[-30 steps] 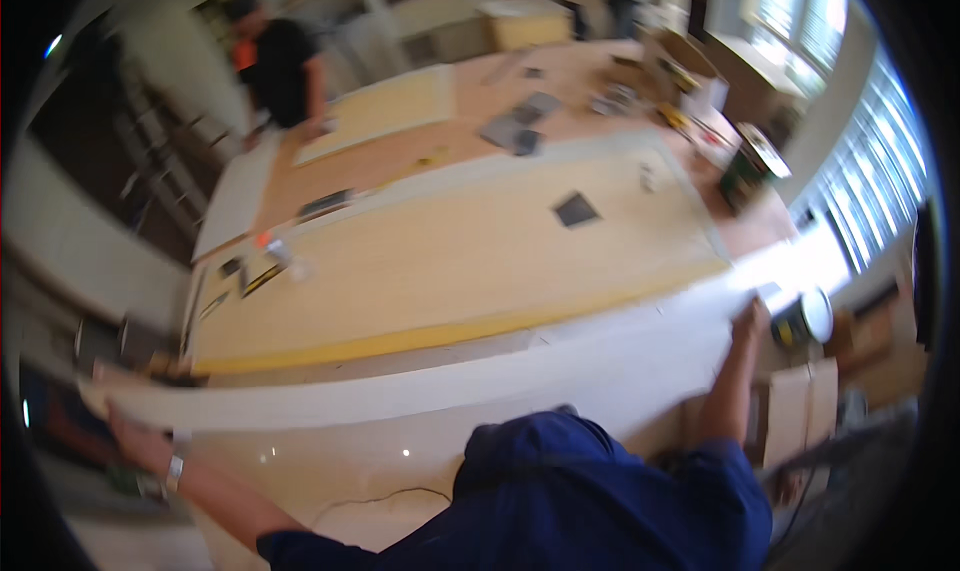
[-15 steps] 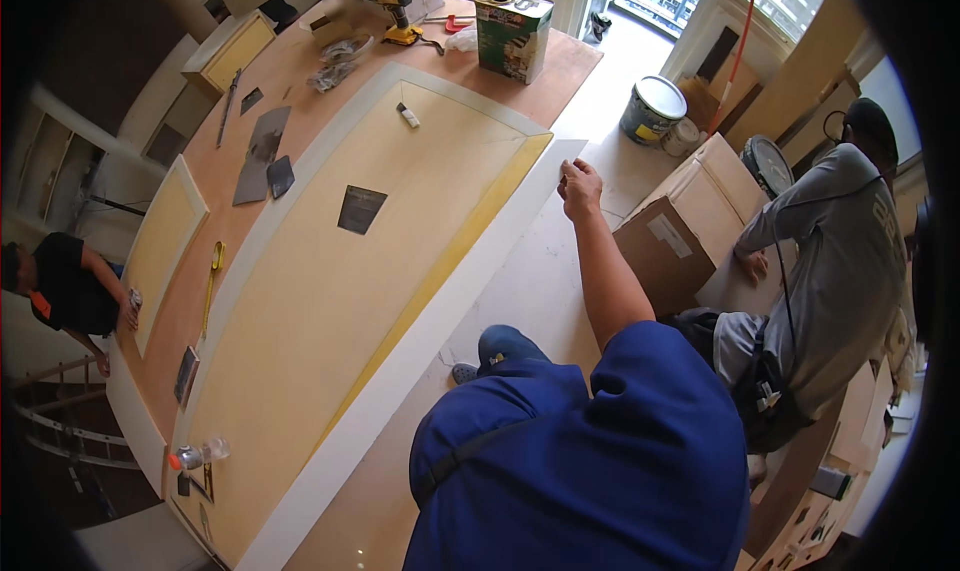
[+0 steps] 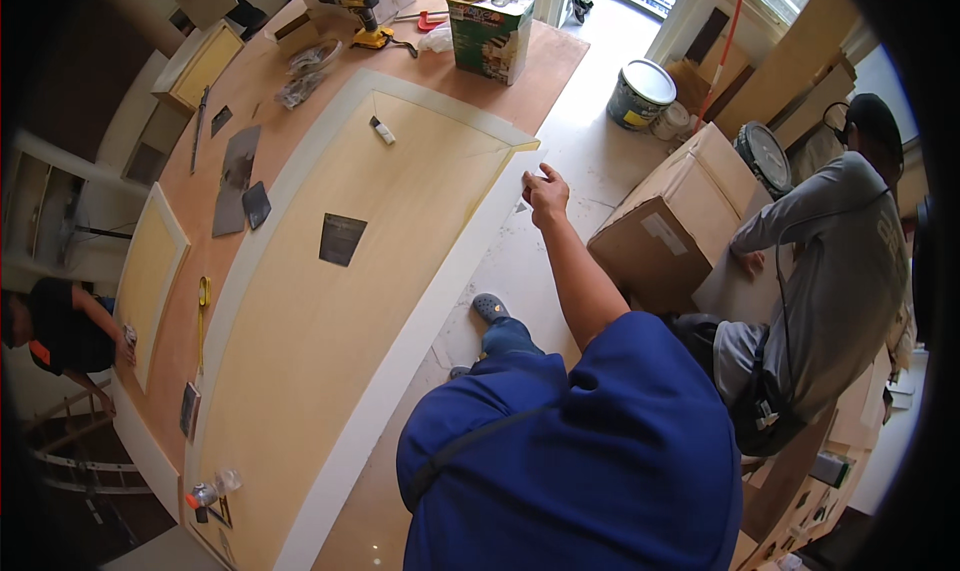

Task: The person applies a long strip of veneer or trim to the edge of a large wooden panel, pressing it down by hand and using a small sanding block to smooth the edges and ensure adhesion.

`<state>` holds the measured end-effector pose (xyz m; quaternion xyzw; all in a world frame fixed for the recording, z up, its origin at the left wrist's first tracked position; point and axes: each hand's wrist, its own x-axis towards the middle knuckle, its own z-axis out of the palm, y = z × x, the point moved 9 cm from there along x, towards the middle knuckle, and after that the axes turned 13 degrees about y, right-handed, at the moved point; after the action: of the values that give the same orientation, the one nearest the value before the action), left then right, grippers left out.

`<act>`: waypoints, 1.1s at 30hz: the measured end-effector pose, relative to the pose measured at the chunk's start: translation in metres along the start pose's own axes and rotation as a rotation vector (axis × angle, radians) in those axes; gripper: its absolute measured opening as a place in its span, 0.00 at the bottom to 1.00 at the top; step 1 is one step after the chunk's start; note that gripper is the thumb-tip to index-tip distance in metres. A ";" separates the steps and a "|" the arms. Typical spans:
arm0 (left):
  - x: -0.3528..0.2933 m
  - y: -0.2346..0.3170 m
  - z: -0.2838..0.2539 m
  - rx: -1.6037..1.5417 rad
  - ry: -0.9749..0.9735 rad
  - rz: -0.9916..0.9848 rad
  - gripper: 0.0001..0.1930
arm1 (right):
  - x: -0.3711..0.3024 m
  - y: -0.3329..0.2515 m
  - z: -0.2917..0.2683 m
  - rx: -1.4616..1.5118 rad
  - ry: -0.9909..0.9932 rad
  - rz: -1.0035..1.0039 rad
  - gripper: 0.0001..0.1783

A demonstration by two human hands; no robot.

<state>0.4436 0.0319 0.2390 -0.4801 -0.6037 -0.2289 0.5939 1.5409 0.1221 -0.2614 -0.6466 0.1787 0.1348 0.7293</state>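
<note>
A long pale-yellow panel (image 3: 290,301) with a light border lies across the table. Along its near edge runs a white edging strip (image 3: 400,356). At the strip's far end is my right hand (image 3: 546,196), its thumb and forefinger apart and the other fingers curled. The fingertips are at the strip's outer edge; I cannot make out whether they touch it. My left hand is out of view. On the panel lie a dark square piece (image 3: 342,239), a small white-and-black tube (image 3: 382,131) and a clear bottle with an orange cap (image 3: 208,493).
A metal can (image 3: 490,36) and a yellow drill (image 3: 362,16) stand at the table's far end. To my right are a cardboard box (image 3: 665,231), a lidded bucket (image 3: 642,96) and a crouching person in grey (image 3: 830,261). Another person (image 3: 75,326) works at the left.
The strip's far part has swung in against the panel, covering the yellow edge. My right hand has moved left with it and its fingers have spread. My foot shows farther forward.
</note>
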 end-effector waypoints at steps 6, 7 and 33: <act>0.012 0.060 0.008 -0.062 -0.046 0.018 0.28 | 0.016 0.003 0.010 -0.010 -0.067 -0.008 0.33; 0.013 0.067 0.008 -0.066 -0.051 0.021 0.28 | 0.017 0.003 0.011 -0.014 -0.066 -0.001 0.33; 0.015 0.125 0.024 -0.109 -0.126 0.029 0.27 | 0.033 0.010 0.014 -0.048 -0.083 0.011 0.32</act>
<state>0.5402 0.1110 0.2114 -0.5338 -0.6196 -0.2223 0.5309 1.5679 0.1358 -0.2837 -0.6568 0.1486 0.1698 0.7195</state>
